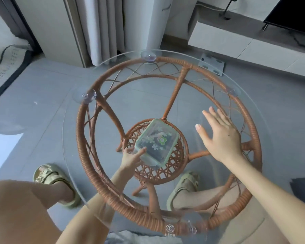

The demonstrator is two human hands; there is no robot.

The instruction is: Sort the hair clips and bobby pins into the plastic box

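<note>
A clear plastic box (pixel 157 140) with a pale green rim and a lid printed with white flowers lies on the small woven lower shelf (pixel 165 171) of the rattan table, seen through the glass top. Dark items show dimly inside it. My left hand (pixel 130 158) reaches under the glass and grips the box's near left corner. My right hand (pixel 220 136) rests flat above the glass top (pixel 192 95), fingers spread, holding nothing. No loose hair clips or bobby pins are visible.
The round glass top sits on a brown rattan ring frame (pixel 250 120) with suction cups (pixel 148 56). My sandalled feet (pixel 51 178) stand on grey floor tiles beneath. A white cabinet (pixel 227 37), curtains and a rug lie beyond.
</note>
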